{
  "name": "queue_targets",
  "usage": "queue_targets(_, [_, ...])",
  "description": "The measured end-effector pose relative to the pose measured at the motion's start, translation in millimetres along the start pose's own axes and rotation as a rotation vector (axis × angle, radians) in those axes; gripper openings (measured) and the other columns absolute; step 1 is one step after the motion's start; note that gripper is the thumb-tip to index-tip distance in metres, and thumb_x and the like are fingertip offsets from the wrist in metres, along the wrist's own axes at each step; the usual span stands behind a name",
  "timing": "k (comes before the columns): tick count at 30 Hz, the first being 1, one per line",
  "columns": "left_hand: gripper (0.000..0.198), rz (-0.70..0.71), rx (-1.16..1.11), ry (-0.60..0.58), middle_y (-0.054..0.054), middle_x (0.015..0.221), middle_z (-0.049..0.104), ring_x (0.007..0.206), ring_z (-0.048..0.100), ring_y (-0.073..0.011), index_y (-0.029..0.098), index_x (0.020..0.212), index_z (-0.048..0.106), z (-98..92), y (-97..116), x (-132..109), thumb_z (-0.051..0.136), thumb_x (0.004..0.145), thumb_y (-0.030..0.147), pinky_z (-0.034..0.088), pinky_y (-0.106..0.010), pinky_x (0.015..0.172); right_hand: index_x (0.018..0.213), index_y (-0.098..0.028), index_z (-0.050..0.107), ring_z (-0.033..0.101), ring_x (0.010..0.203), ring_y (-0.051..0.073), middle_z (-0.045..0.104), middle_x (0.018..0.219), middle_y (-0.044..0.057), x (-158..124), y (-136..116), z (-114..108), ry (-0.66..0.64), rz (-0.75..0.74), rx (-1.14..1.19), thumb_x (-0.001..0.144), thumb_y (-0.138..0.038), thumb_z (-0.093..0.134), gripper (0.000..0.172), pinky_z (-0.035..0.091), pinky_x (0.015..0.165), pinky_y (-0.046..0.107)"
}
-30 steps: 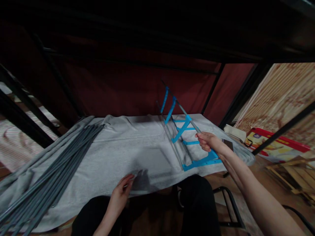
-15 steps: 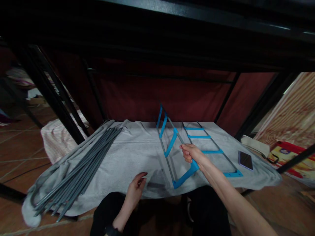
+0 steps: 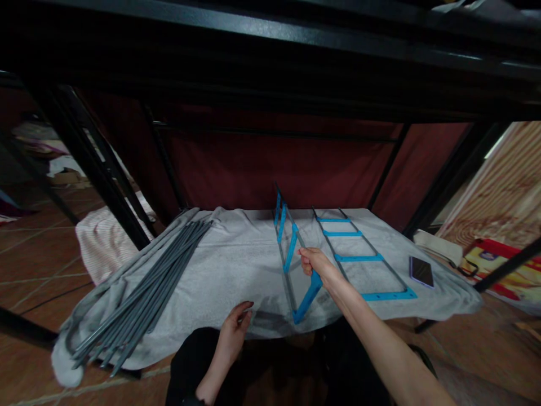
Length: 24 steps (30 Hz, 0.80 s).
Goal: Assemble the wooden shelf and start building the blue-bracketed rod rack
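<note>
Fingers of the right hand (image 3: 315, 264) are wrapped round the side bar of a blue-and-gray frame (image 3: 307, 299), tipped up on its edge on the gray cloth (image 3: 236, 254). From where I stand, the left hand (image 3: 234, 330) is loose, fingers parted, near the cloth's front edge. A second frame (image 3: 391, 296) lies flat to the right, between the held one and a phone (image 3: 421, 272); gray tubes (image 3: 147, 293) are heaped on the left.

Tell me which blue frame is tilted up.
The left frame, gripped by the right hand; the right frame lies flat beside the phone.
</note>
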<state>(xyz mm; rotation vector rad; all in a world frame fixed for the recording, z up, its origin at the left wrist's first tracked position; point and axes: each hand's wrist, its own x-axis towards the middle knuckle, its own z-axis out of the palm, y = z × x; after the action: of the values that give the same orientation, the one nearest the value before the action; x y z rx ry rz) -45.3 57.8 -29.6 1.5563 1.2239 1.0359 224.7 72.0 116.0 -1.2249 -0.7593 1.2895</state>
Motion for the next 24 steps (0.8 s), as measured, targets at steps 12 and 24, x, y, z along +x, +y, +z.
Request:
queue_targets(12, [0.04, -0.015, -0.015, -0.017, -0.014, 0.112, 0.068, 0.103, 0.063, -0.0256, 0.015, 0.102, 0.069, 6.3, 3, -7, 0.057, 0.074, 0.041, 0.05, -0.039, 0.089, 0.078, -0.014, 0.053, 0.031, 0.032, 0.003, 0.037, 0.045, -0.01, 1, -17, 11, 0.024, 0.02, -0.023, 0.086, -0.019, 0.052, 0.009, 0.022, 0.032, 0.015])
queue_targets(24, [0.036, -0.026, -0.027, -0.048, -0.013, 0.107, 0.07, 0.094, 0.065, -0.0251, 0.016, 0.099, 0.07, 12.5, 13, -6, 0.058, 0.072, 0.038, 0.05, -0.04, 0.087, 0.079, -0.014, 0.053, 0.031, 0.031, 0.003, 0.037, 0.046, -0.01, 3, -23, -18, 0.06, 0.01, 0.002, 0.088, -0.019, 0.051, 0.01, 0.022, 0.031, 0.014])
